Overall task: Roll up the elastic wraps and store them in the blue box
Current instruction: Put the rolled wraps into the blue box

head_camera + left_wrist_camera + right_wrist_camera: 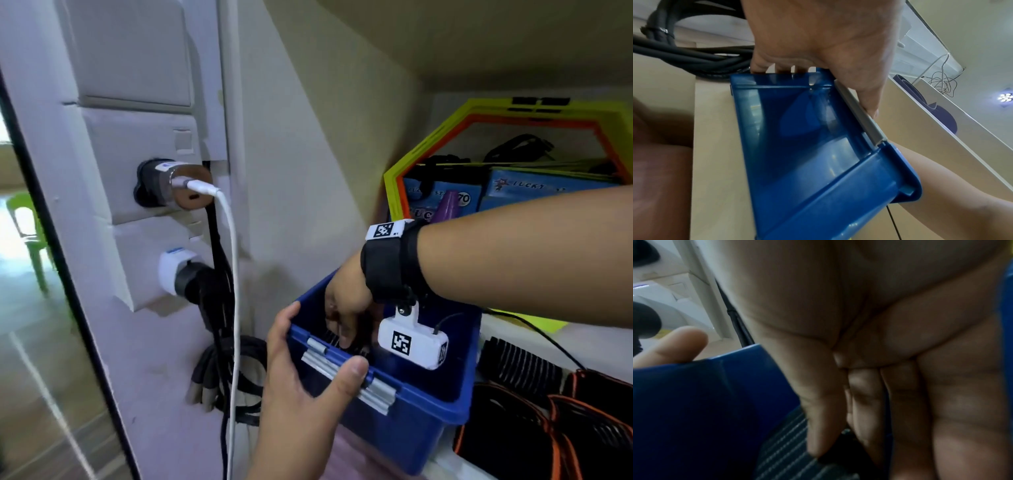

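Note:
The blue box (428, 421) stands open on a shelf, a grey latch on its near rim. My left hand (310, 353) grips that rim at the left corner, thumb over the latch and fingers round the outer wall; the left wrist view shows the same hold (824, 81) on the box (807, 162). My right hand (346, 322) reaches down inside. In the right wrist view its thumb and fingers (842, 446) pinch a black ribbed elastic wrap (789, 459) lying low against the box wall (705, 402). How tightly the wrap is rolled is hidden.
To the right of the box lie a black ribbed wrap (520, 370) and black bands edged in orange (555, 431). Yellow and orange hexagon rings (442, 150) stand behind. Black cables (219, 342) and a white cable (234, 274) hang from wall plugs on the left.

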Tool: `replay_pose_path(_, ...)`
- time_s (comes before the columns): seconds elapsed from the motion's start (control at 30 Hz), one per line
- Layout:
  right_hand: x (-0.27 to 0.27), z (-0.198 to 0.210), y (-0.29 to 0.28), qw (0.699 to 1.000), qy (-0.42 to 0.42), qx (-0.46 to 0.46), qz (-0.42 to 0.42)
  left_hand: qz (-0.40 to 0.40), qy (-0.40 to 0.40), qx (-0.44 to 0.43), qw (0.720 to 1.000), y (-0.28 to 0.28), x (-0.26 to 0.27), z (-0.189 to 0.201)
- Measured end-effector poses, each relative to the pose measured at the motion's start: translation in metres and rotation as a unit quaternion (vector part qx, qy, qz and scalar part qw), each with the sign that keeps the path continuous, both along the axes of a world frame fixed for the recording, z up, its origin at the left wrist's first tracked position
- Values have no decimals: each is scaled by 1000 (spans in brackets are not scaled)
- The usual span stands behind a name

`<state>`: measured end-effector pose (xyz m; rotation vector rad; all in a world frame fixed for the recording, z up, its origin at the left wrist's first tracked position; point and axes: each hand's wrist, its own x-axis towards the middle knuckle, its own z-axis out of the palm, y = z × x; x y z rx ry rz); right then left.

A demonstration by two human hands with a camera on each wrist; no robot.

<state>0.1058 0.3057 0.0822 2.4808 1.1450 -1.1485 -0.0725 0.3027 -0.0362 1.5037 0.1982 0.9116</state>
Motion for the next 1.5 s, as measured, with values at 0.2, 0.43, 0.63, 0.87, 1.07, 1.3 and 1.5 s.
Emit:
replay_pose_path(0.2,-3,9,-14,998,-27,44,44,25,13,16,999,-2,1,-1)
replay_pose_path(0.43,22,68,-62,987,-21,153,-34,57,15,19,998,-5,2,3)
replay_pose_path(0.63,53,94,-137,980,-45,186,-64,65,5,41,997,-4,3,1)
replay_pose_path(0.87,72,46,-223,985,-99,116,-78,64,1,27,998,-13,6,3)
replay_pose_path(1.07,84,-7,-256,973,-209,70,-69,65,0,11,998,-6,11,-5)
replay_pose_path(1.3,97,-30,-252,974,-218,41,-48,65,-2,19,998,-1,10,-8)
replay_pose_path(1.5,108,-26,-240,981,-186,16,-46,68,-7,23,997,-7,8,-4)
